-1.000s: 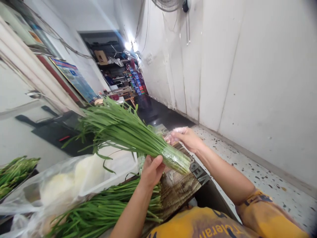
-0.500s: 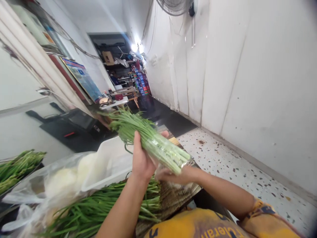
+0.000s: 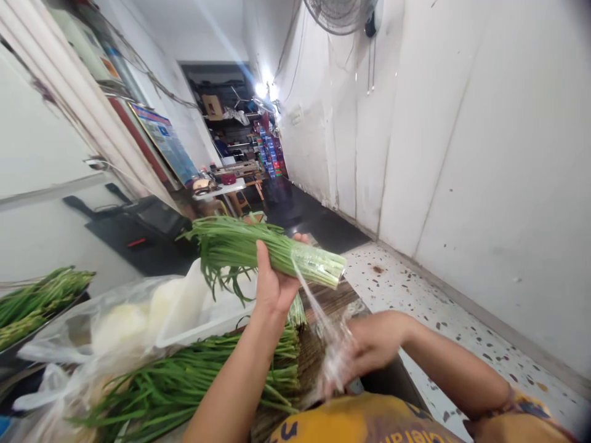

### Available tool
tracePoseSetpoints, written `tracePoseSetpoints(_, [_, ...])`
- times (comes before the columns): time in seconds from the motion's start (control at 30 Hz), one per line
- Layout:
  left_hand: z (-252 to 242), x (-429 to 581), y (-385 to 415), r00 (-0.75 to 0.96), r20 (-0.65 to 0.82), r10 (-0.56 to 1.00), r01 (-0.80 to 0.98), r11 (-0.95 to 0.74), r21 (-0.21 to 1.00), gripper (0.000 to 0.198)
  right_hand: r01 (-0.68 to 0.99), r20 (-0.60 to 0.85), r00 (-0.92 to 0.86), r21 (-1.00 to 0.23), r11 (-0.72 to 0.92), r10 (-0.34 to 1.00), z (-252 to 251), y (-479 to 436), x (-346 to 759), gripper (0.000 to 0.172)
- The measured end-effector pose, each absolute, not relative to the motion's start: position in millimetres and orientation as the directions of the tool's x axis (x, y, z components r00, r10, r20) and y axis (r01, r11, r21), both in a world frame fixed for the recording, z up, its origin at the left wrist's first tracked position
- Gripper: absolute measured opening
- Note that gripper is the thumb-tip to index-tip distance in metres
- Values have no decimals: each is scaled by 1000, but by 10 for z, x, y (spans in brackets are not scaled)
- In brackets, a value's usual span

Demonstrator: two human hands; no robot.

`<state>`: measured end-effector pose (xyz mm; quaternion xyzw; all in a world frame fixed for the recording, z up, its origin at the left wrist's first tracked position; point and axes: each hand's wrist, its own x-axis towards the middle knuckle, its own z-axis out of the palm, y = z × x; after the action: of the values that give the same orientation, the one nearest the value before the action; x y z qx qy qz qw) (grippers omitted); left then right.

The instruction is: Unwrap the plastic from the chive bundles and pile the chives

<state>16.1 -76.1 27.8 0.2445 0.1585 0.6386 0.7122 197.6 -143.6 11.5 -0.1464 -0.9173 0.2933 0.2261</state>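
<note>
My left hand (image 3: 276, 284) is wrapped round a bundle of garlic chives (image 3: 249, 241), holding it up with the leaves to the left. Clear plastic film (image 3: 318, 261) covers the pale stem ends at the right. A twisted strip of that film stretches down from the bundle to my right hand (image 3: 364, 347), which is blurred but closed on the bunched film. Below my left forearm, a loose pile of garlic chives (image 3: 198, 381) lies on the wooden table (image 3: 318, 351).
A white plastic tub (image 3: 207, 326) stands behind the pile, beside a clear bag with pale round contents (image 3: 124, 326). More green stalks (image 3: 41, 301) lie at the far left. A white wall (image 3: 462, 154) rises beyond the speckled floor (image 3: 415, 295) on the right.
My right hand has moved from the stem ends down towards my body, drawing the film out into a strip. The bundle now lies more level in my left hand.
</note>
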Motion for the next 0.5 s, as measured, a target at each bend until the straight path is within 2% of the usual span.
tracePoseSetpoints(0.03, [244,149,-727,95,78,992,-836,37,547,41,71,344,-874,-607,791,343,148,-1501,1997,34])
tracePoseSetpoints(0.07, [208,138,-707,64,79,995,-838,10,546,36,123,456,-741,-630,767,493,190,-1521,2032,46])
tracePoseSetpoints(0.1, [178,129,-704,48,91,995,-839,-9,545,31,221,597,-420,-662,716,683,230,-1494,2075,56])
tracePoseSetpoints(0.13, [159,123,-719,50,112,992,-841,-19,541,28,332,620,-165,-697,635,767,257,-1428,2116,59])
tracePoseSetpoints(0.17, [155,118,-745,65,142,988,-846,-21,532,28,372,606,-92,-715,591,790,264,-1344,2148,57])
tracePoseSetpoints(0.2, [165,114,-777,82,175,981,-853,-22,522,29,406,586,-81,-719,564,806,249,-1265,2168,54])
tracePoseSetpoints(0.23, [188,108,-807,91,205,975,-858,-28,512,31,491,514,-175,-693,527,839,216,-1212,2173,49])
tracePoseSetpoints(0.3, [248,84,-836,54,244,968,-863,-78,499,31,485,430,-366,-669,564,825,134,-1225,2153,37])
tracePoseSetpoints(0.33, [274,67,-832,15,252,968,-859,-116,498,30,364,350,-648,-637,679,676,106,-1284,2138,29])
tracePoseSetpoints(0.37, [291,47,-818,-27,252,967,-851,-155,502,28,223,361,-776,-610,761,517,98,-1358,2127,26])
tracePoseSetpoints(0.4, [299,28,-800,-69,246,967,-839,-189,509,26,118,432,-791,-588,800,434,111,-1426,2124,29])
tracePoseSetpoints(0.43, [297,12,-785,-104,237,966,-828,-216,518,24,100,521,-713,-587,803,470,141,-1470,2129,36])
tracePoseSetpoints(0.47, [288,0,-776,-128,228,965,-819,-232,524,23,159,671,-398,-622,767,626,179,-1479,2139,45])
tracePoseSetpoints(0.5, [277,-7,-776,-138,222,965,-817,-238,526,23,240,724,-144,-636,733,675,212,-1452,2150,51])
